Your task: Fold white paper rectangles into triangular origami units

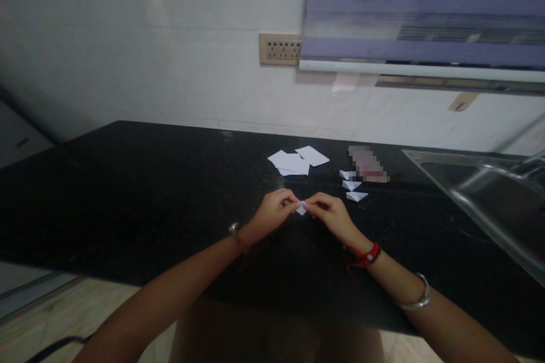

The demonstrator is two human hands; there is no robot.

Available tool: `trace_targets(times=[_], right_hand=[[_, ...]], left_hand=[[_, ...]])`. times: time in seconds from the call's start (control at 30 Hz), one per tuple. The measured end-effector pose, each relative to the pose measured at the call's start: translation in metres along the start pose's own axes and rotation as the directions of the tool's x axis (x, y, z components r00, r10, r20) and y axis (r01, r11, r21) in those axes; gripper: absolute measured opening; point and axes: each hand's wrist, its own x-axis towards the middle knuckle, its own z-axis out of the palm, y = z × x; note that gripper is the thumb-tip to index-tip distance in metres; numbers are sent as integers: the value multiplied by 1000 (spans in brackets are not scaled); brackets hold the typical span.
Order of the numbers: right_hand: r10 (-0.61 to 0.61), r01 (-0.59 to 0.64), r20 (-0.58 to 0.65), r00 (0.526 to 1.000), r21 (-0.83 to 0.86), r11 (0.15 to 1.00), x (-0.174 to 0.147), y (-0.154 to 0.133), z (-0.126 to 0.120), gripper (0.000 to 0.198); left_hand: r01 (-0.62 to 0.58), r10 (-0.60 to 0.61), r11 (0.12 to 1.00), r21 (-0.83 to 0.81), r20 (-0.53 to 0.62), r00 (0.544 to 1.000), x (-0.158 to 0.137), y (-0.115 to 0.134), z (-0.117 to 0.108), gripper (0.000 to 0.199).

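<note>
A small folded piece of white paper is pinched between my two hands, just above the dark countertop. My left hand closes its thumb and fingers on the paper's left corner. On the opposite corner, my right hand does the same. Behind my hands lies a loose pile of flat white paper sheets, with another sheet overlapping at its right. Three folded paper pieces sit in a column to the right of my right hand.
A blurred-out rectangular item lies behind the folded pieces. The metal sink takes up the counter's right end. A socket panel and a purple-striped sheet are on the wall behind.
</note>
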Motion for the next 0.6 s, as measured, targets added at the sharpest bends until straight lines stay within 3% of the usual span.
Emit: trace_targets(times=[0.23, 0.43, 0.6], right_hand=[[87, -68, -45, 995, 315, 947, -1, -1, 4, 9], [15, 40, -124, 992, 425, 904, 0, 0, 4, 5], [-42, 102, -139, 989, 461, 882, -1, 2, 5, 2]], left_hand=[[17, -28, 987, -160, -68, 997, 1, 3, -1, 9], [59, -94, 938, -342, -88, 992, -1, 9, 0, 7], [4, -69, 910, -414, -144, 987, 0, 12, 0, 4]])
